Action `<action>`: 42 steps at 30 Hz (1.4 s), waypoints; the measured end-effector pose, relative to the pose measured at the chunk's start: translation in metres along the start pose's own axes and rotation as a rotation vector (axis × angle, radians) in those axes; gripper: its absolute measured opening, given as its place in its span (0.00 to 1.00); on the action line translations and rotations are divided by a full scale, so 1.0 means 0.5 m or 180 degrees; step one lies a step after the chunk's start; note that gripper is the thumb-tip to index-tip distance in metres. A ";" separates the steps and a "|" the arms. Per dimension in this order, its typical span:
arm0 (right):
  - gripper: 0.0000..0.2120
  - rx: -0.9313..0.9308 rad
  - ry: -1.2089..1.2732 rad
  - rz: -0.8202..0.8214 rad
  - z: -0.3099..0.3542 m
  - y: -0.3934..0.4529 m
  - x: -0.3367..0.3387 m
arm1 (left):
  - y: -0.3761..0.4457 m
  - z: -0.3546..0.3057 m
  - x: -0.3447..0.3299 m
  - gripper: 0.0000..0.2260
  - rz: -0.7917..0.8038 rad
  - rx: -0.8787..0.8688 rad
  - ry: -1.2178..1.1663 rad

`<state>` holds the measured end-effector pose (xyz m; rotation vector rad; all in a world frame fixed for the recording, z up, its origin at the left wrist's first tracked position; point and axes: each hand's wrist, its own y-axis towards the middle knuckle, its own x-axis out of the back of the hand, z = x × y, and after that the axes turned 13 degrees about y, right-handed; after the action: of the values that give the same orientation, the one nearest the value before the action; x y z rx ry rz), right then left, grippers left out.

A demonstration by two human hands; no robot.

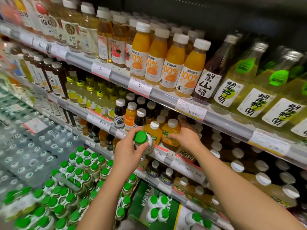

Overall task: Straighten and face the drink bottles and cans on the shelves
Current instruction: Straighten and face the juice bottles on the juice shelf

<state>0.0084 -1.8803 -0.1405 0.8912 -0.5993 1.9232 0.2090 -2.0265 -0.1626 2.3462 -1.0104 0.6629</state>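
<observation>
Head view shows tiered shelves (166, 95) of juice running from 10 to 4 o'clock. The right hand (187, 137), near centre, curls round an orange juice bottle (171, 133) on the middle shelf, probably to turn its label outward. At its 9 o'clock, the left hand (127, 150) grips a green-capped bottle (143, 142) off the shelf, likely awaiting a slot.

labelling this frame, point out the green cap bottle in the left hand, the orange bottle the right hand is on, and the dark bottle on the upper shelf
green-capped bottle (140, 137), head view, on its cap
orange bottle (171, 129), head view, on its shoulder
dark bottle (216, 68), head view, on its body
</observation>
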 end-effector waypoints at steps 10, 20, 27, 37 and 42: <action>0.34 -0.0099 -0.0778 0.0600 -0.023 0.002 -0.034 | -0.011 0.026 0.005 0.17 0.0104 0.0007 0.0079; 0.40 0.0236 -0.1242 0.0597 -0.024 -0.014 -0.038 | -0.019 0.030 0.000 0.18 0.0249 -0.0064 0.0202; 0.26 0.0771 0.0017 -0.0452 -0.049 -0.177 -0.029 | -0.022 -0.005 -0.022 0.18 0.0386 -0.0253 0.0311; 0.39 0.0152 0.1424 -0.0064 -0.140 -0.415 0.031 | -0.105 -0.186 -0.146 0.18 0.1369 -0.1146 0.0522; 0.27 0.0054 0.1421 -0.0509 -0.206 -0.491 0.117 | -0.184 -0.305 -0.200 0.21 0.1540 -0.1533 0.0516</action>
<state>0.1698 -1.6607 -0.1459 0.4765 -0.2383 1.8989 0.1823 -1.8266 -0.1300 1.6200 -1.4866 0.6760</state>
